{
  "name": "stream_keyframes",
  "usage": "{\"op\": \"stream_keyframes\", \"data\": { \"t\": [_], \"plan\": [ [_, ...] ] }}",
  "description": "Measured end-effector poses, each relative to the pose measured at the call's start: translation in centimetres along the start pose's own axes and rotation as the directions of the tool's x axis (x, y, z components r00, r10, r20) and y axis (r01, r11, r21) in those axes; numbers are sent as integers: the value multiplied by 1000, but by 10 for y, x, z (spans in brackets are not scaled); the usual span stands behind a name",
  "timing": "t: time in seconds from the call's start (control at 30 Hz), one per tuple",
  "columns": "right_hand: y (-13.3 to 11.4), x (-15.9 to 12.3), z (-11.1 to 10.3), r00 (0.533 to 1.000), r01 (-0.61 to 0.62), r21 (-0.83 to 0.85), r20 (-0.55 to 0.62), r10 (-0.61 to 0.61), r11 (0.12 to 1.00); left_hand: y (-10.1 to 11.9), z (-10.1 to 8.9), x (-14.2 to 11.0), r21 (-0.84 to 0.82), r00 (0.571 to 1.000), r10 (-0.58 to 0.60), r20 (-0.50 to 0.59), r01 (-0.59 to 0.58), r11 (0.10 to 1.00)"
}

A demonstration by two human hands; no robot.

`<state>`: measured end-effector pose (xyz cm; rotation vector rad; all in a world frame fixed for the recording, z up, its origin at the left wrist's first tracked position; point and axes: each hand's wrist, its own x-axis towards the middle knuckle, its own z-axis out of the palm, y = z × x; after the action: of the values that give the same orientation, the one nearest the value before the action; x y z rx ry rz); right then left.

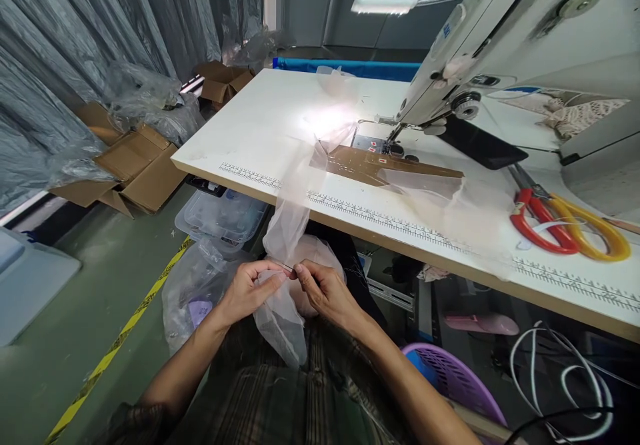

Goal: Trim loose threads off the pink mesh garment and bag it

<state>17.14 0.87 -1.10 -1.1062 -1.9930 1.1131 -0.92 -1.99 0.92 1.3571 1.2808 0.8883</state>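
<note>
Sheer whitish fabric (pixel 280 318) lies over my lap and runs up across the table edge to the sewing machine (pixel 450 45). My left hand (pixel 249 292) is closed, pinching this fabric between thumb and fingers. Right beside it, my right hand (pixel 327 292) is pinched at the fabric, its fingertips almost touching the left ones. Between the two sets of fingertips shows a thin, dark sliver, too small to name. More of the fabric bunches behind the hands, below the table. Near the machine's needle, a brown strip (pixel 365 165) lies on the table, partly under sheer cloth.
Scissors (pixel 555 225) with red and yellow handles lie at the right on the white table (pixel 240 125), which has a printed ruler edge. Below stand a purple basket (pixel 465 378) and clear plastic box (pixel 225 215). Cardboard boxes (pixel 143 165) sit on the left floor.
</note>
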Motion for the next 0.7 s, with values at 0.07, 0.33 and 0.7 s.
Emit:
{"op": "stream_keyframes", "data": {
  "t": [0.07,0.33,0.7],
  "plan": [
    [-1,1,-1,1000,12,-5,5,-12,1000,-1,0,0,-28,1000,-20,2,20,999],
    [4,5,3,999,-12,50,-37,14,999,-9,0,1,-88,998,-57,5,57,995],
    [-5,-2,8,998,-30,16,-55,31,999,-12,2,4,-212,995,-97,26,100,972]
  ]
}}
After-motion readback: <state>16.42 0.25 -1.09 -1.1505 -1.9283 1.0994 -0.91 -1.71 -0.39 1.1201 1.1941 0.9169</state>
